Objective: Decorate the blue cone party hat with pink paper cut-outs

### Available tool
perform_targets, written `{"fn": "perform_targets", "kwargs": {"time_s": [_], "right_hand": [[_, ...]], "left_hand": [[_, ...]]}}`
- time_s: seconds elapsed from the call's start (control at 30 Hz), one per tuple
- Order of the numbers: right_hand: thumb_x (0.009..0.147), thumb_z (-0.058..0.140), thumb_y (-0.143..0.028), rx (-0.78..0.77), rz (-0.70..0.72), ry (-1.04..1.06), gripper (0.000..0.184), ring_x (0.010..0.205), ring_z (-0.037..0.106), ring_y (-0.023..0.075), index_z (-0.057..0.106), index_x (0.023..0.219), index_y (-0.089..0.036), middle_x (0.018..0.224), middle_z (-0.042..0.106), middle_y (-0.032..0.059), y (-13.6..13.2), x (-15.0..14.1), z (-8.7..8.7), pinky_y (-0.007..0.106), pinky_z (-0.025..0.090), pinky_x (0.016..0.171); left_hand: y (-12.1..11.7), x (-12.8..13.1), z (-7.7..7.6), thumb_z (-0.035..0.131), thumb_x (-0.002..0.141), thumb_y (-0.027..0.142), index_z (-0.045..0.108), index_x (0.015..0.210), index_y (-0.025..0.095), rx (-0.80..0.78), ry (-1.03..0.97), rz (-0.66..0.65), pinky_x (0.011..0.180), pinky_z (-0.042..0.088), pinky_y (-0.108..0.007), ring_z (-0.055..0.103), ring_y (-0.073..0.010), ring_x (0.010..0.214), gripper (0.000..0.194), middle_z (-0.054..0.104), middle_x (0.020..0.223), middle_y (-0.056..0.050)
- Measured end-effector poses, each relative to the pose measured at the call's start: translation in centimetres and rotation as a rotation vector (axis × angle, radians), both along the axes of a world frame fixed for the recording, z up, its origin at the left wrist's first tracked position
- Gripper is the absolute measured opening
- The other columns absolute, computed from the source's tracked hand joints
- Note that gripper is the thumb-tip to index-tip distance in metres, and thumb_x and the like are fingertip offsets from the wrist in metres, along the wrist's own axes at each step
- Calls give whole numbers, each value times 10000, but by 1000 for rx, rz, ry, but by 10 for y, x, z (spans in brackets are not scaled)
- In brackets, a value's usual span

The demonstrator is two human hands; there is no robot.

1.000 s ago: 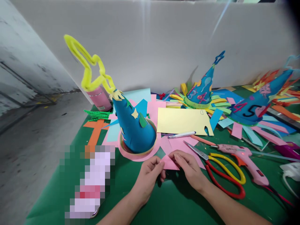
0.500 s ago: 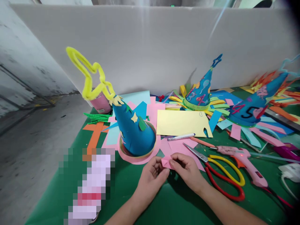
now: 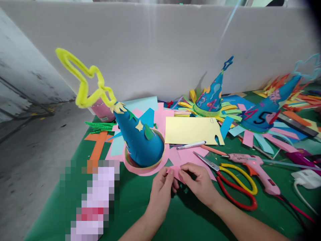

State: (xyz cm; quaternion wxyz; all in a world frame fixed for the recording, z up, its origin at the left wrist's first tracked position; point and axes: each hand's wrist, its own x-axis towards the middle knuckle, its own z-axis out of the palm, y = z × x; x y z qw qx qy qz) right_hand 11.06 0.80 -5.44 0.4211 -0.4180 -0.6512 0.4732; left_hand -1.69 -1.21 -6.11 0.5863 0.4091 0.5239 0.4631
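Between my two hands is a small piece of pink paper (image 3: 176, 171), pinched from both sides above the green table. My left hand (image 3: 162, 187) has its thumb on the paper's front, the fingers curled behind. From the other side my right hand (image 3: 197, 182) grips it between thumb and bent fingers. Just beyond stands a blue cone party hat (image 3: 144, 147) on a pink paper brim, tilted left, with stars, a green balloon shape and a yellow pipe-cleaner star (image 3: 85, 95) on top. Scissors (image 3: 227, 179) with red and yellow handles lie right of my right hand.
A pink glue gun (image 3: 258, 167) with a lit red light lies at the right, near a white plug (image 3: 307, 179). Behind are a pen (image 3: 191, 145), a yellow sheet (image 3: 192, 130) and two decorated blue hats (image 3: 212, 93). A white panel (image 3: 163, 50) borders the back.
My left thumb has moved up onto the front of the pink paper, whose folded face is now more covered. The whole view has shifted slightly.
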Motion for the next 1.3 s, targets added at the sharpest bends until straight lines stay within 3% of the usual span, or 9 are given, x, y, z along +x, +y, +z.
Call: {"fn": "perform_targets", "kwargs": {"time_s": [0.07,0.17,0.27,0.5,0.7,0.93,1.3], "right_hand": [[827,459,-229,-8,-6,-8,207,547,481,106,559,659,-162,585,526,-10,1,2,-1,213,386,524],[841,436,-238,-35,-38,1,167,621,513,124,587,825,-169,666,548,7,5,8,-2,229,419,564],[800,490,-180,44,-24,-25,168,683,514,125,559,952,-201,819,555,26,9,16,-2,242,443,608],[685,560,-25,192,238,-138,325,871,471,155,630,909,-249,1074,435,51,11,22,1,287,447,741],[726,595,-95,280,246,-112,207,802,461,142,681,851,-236,1110,423,61,13,21,-5,300,442,713],[753,602,-199,229,202,-64,122,760,477,137,682,837,-234,1048,465,63,13,22,-3,299,444,689],[749,603,-254,-18,133,1,62,1000,498,205,625,759,-197,993,533,74,13,17,-6,301,451,753]], "left_hand": [[-1,0,-1,493,817,325,465,647,157,-41,-68,0,444,303,-191,409,-73,451,241,476,475,49],[-1,-3,-1,522,805,292,491,649,148,-100,-230,5,458,314,-181,417,-64,454,214,497,477,46],[0,-8,0,543,791,255,514,645,141,-144,-355,26,459,322,-170,439,-58,450,188,509,472,42],[1,-11,-3,559,779,240,529,646,145,-148,-374,14,449,323,-169,449,-59,433,167,519,455,43],[0,-10,-1,532,789,268,537,640,148,-144,-386,12,479,362,-204,484,-93,466,191,548,475,20],[-3,-12,-3,514,793,309,542,648,148,-59,-241,-46,522,365,-226,484,-105,491,219,548,496,14],[-3,-11,4,540,763,360,524,635,162,29,6,-100,491,357,-221,465,-109,472,237,526,482,19]]}}
